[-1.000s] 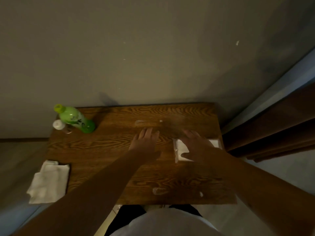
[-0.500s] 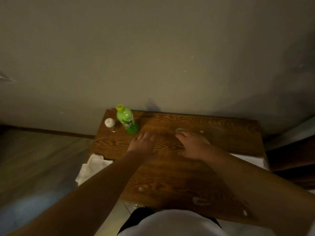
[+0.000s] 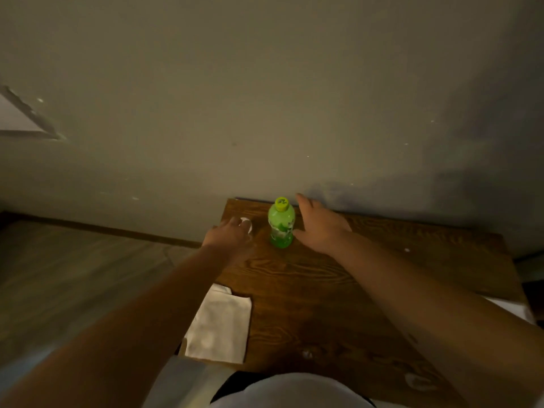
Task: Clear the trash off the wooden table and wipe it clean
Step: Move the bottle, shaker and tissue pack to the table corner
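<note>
Wooden table (image 3: 338, 290), dark brown with a bold grain, stands pushed against a plain grey-beige wall (image 3: 265, 98) in a dim room; to its left lies a grey-brown plank floor (image 3: 73, 275) edged by a dark baseboard. A few pale smears and small white specks mark the tabletop near its front edge and at the far right.

At the far left corner of the table stands a green plastic bottle with a yellow-green cap (image 3: 281, 223), upright, close to the wall. Just left of it sits a small white round object (image 3: 246, 223), partly hidden by fingers, so its kind cannot be told. A white folded cloth (image 3: 220, 328) lies on the front left edge of the table, one side hanging past the edge. Along the right edge a strip of white paper (image 3: 512, 307) shows behind the right forearm.

The left hand (image 3: 232, 235) reaches to the white object, fingers curled loosely at it; whether they grip it cannot be told. The right hand (image 3: 319, 226) is spread open just right of the bottle, thumb near its lower body, fingers pointing towards the wall; contact cannot be judged. Both bare forearms cross the table and cover much of its near half.
</note>
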